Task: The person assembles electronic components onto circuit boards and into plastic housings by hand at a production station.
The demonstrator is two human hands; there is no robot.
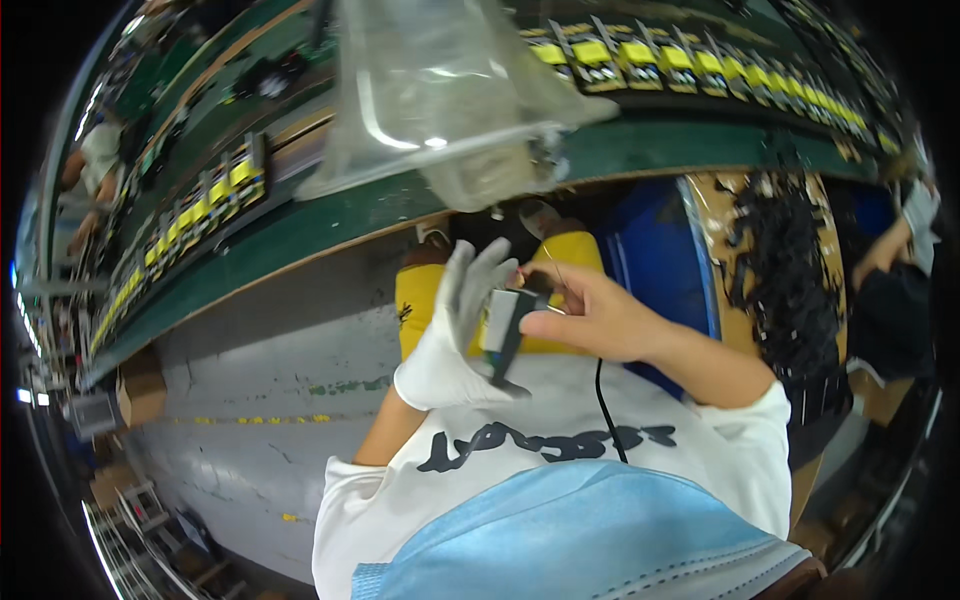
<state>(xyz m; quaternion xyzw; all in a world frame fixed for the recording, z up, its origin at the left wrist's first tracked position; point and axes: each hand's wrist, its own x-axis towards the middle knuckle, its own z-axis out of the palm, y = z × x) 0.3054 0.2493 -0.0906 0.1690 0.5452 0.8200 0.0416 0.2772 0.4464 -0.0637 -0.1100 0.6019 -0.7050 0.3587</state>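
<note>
My left hand [458, 325], in a white glove with grey fingers, holds a small black box-shaped device [508, 340] against the palm. Its fingers stretch upward while the thumb lies low beside the device. A pale grey face and a bit of yellow show on it. My bare right hand [590, 312] closes on the device's upper end from the right, thumb on its side and fingers bent over the top. A dark part and a thin wire show at those fingertips; what exactly they pinch is partly hidden. Both hands are in front of my lap, below the bench edge.
A clear plastic bag [430, 110] hangs over the green bench edge [660, 145]. Rows of yellow-topped devices [640, 55] stand on the line. Right of me are a blue bin [650, 250] and a cardboard box [715, 215] with black cables [785, 270]. Another person's arm [885, 250] shows farther right.
</note>
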